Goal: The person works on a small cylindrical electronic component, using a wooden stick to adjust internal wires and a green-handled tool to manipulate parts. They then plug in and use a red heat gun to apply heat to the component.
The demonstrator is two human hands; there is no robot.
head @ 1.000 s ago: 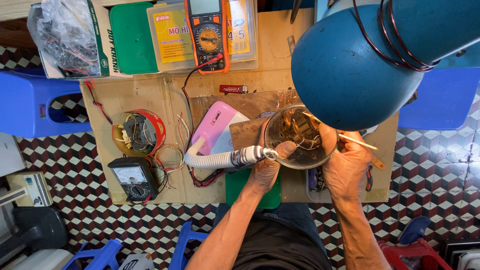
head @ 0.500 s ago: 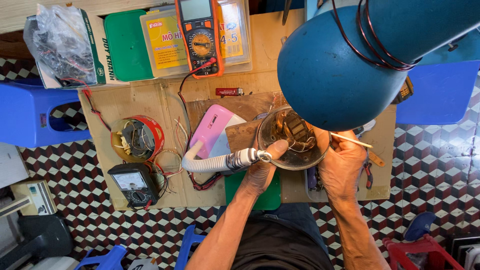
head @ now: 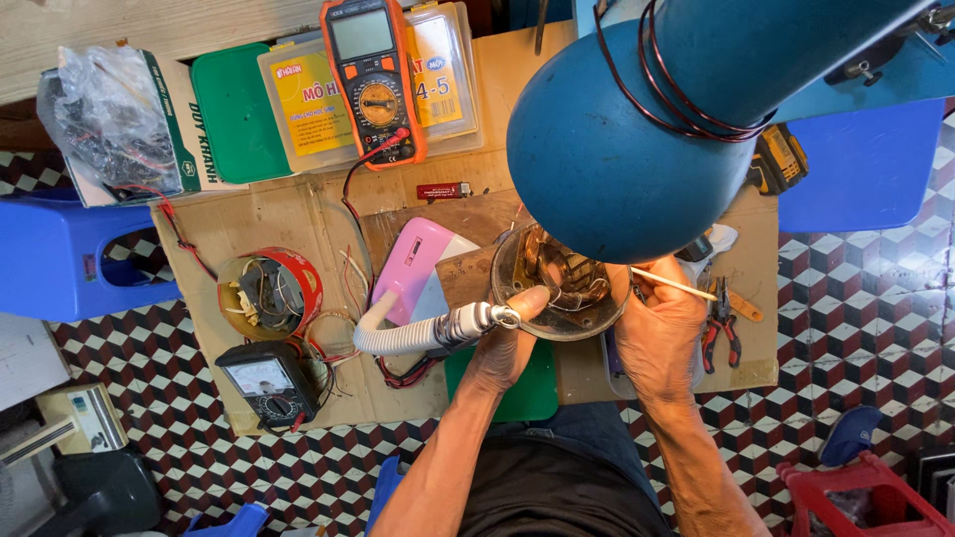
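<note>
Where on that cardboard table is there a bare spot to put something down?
Bare cardboard lies between the red tape roll and the green lid, and also right of the pliers. It is crowded around the motor stator, where the left hand and right hand work.

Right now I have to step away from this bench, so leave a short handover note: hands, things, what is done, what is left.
Left hand: rests on the near rim of the round motor stator, thumb on its edge, beside the white flexible hose.
Right hand: grip on a thin pale stick, tip pointing at the copper windings.
Stator sits on the cardboard-topped bench under the blue lamp. Red-handled pliers lie right of the hand; orange multimeter at the back.
Done: windings sit in the stator.
Left: cannot tell from here.
</note>
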